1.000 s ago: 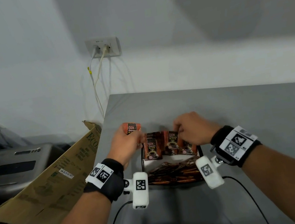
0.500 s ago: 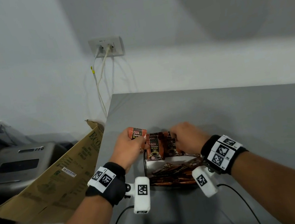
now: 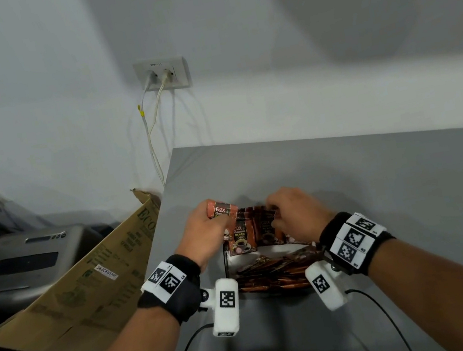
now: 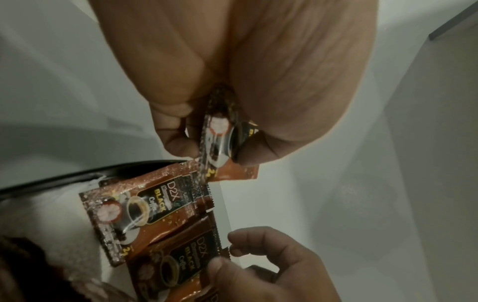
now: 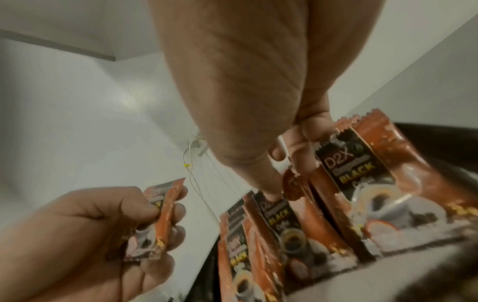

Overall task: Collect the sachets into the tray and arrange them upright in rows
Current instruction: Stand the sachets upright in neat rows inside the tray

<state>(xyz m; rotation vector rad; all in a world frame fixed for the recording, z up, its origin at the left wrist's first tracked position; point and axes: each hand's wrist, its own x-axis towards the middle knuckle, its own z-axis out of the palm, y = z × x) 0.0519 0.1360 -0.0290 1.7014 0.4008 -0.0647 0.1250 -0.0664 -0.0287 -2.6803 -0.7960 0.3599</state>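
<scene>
Spreading wide across the lower head view, grey table (image 3: 378, 181), with tray (image 3: 228, 267) sitting close at its near edge between both wrists. Leaning against the table's left side, cardboard (image 3: 89, 285), printed "ECO" in green, white sticker too small to read fully. Up on the wall, socket (image 3: 161, 73) with two white cables hanging down, faint label unreadable.

Dropping to the tray: dark rim, pale lining, loose sachets (image 3: 271, 273) heaped flat in the near half, standing row (image 3: 246, 234) propped against the far wall. Judging by that, roughly midway, pile not yet sorted.

Left hand (image 3: 206, 234) clenched around a spare sachet (image 3: 221, 210), thumb and fingers folded over it, hovering just left of the row. Probably held ready as the next one in. Right hand (image 3: 291, 211) pinching the tops of the row (image 5: 349, 173), thumb tip pressed on one sachet's upper edge, likely steadying them so none topple while a gap opens. Foil packs, thin and slippery, so prone to sliding down flat if released.

Reading the packs (image 4: 145, 204): "D2X" in pale letters, "BLACK" in yellow, "Coffee" beneath, a word between too blurred to make out, cup picture and a white-fleshed fruit below, a yellow "2" near the bottom corner.
</scene>
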